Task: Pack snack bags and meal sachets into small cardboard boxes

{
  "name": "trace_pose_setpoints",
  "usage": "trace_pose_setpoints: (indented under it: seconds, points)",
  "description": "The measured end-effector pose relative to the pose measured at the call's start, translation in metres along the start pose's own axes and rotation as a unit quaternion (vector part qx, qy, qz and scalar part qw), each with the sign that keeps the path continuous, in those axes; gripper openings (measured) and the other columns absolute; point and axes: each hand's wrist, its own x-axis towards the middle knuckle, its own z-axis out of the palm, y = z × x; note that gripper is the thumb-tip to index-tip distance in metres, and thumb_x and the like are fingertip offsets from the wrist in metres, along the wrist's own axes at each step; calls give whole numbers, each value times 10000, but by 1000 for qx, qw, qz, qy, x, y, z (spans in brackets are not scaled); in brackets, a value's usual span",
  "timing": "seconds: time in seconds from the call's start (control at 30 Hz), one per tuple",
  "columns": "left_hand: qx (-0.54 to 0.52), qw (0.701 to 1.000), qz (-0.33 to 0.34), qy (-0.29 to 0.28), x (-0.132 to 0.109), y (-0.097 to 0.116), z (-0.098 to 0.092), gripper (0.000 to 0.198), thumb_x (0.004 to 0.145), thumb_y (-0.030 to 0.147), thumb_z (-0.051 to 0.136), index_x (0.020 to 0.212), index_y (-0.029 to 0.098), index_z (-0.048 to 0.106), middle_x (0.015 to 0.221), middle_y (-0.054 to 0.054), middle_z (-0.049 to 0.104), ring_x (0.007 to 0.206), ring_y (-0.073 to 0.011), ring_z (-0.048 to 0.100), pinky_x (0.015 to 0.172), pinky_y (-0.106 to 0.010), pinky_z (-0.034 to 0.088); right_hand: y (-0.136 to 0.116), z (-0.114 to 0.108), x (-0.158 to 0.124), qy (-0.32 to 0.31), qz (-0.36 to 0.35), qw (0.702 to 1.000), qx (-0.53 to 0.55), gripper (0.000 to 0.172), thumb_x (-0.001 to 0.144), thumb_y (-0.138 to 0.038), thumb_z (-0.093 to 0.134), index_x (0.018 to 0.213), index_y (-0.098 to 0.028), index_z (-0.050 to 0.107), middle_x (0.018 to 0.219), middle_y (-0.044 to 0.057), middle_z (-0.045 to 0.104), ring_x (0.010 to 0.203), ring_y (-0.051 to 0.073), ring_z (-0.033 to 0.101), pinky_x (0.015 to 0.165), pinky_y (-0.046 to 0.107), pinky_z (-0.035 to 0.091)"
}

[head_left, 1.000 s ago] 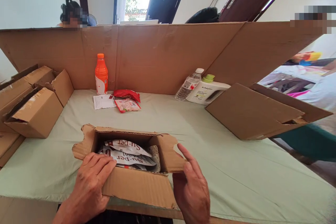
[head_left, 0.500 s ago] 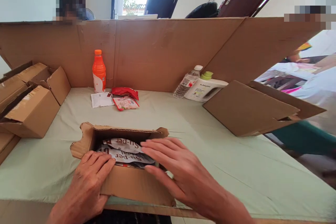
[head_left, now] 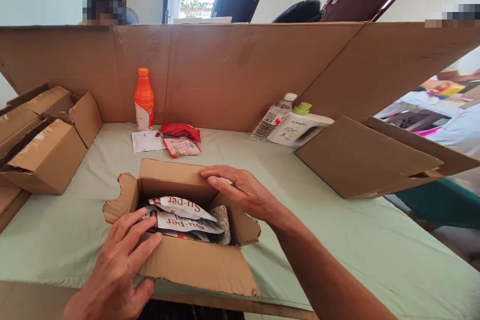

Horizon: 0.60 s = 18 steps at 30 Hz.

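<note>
A small open cardboard box [head_left: 195,262] sits at the near edge of the table. Inside lie white snack packets [head_left: 183,215] printed "Su-per". My left hand [head_left: 120,265] rests on the box's near flap, fingers spread over its top edge. My right hand [head_left: 243,191] reaches across the box and grips the far flap [head_left: 168,172], thumb under it and fingers on top. The far flap stands partly raised.
A green cloth [head_left: 337,240] covers the table, walled by a tall cardboard screen [head_left: 240,75]. At the back stand an orange bottle [head_left: 144,101], a paper slip [head_left: 147,141], red packets [head_left: 182,140], a water bottle [head_left: 273,117] and a white jug [head_left: 300,127]. Boxes [head_left: 41,145] left, flat box [head_left: 367,157] right.
My right hand moved from the box's right flap, across the packets, to the far flap and lifted it. My left hand stayed on the near flap.
</note>
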Motion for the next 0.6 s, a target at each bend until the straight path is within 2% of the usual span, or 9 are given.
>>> trace_pose_setpoints:
  seconds: [0.07,0.13,0.2,0.27,0.3,0.37,0.47,0.6]
  points:
    - [-3,999,-19,50,-4,0,-2,654,771,86,558,1401,249,499,1596,-103,378,1480,-373,310,1147,-597,383,-1,15,-5,104,-10,994,-27,359,1005,-407,461,1036,-213,761,1101,87,788,1035,269,719,922,435,555]
    - [-8,987,-74,141,-7,0,-1,663,837,143,584,1467,306,460,1654,-61,275,1495,-375,289,1196,-630,298,-6,27,-5,161,-30,984,-64,310,1004,-357,473,1034,-217,748,1105,95,782,1044,273,708,934,455,538]
    - [-38,959,-142,244,-9,-1,1,674,878,185,589,1505,370,423,1665,-12,243,1516,-363,262,1237,-652,203,-11,37,-1,158,-51,981,-99,277,1004,-316,484,1070,-212,732,1164,112,762,1082,283,687,943,475,522]
    - [-89,935,-183,292,-9,-1,5,667,910,226,573,1529,383,384,1659,-10,261,1533,-361,242,1249,-661,178,-15,43,4,122,-63,981,-133,262,998,-275,493,1114,-194,713,1228,136,733,1122,297,664,940,490,511]
    - [-110,934,-189,283,-9,-2,8,670,920,238,561,1545,367,356,1650,-31,292,1528,-361,267,1243,-653,214,-15,44,6,104,-65,981,-149,259,993,-254,495,1129,-188,705,1250,145,721,1135,303,654,936,495,508]
    - [-122,953,-180,211,-8,-5,11,704,922,234,549,1575,313,299,1590,-91,412,1475,-350,387,1208,-612,332,-15,47,9,69,-62,979,-182,258,979,-219,502,1153,-189,691,1282,150,701,1152,313,638,924,499,502]
    - [-87,981,-127,114,-5,-11,13,727,895,214,567,1571,265,304,1393,-120,627,1363,-331,539,1141,-562,444,-15,49,11,25,-55,971,-233,263,959,-187,518,1169,-185,677,1302,162,682,1127,320,635,892,494,503]
    - [-57,989,-95,94,1,-20,6,684,904,243,557,1552,267,341,1287,-109,701,1304,-321,600,1079,-539,508,-18,50,14,-18,-44,959,-279,271,926,-159,562,1175,-151,669,1279,184,683,1072,339,650,856,511,519]
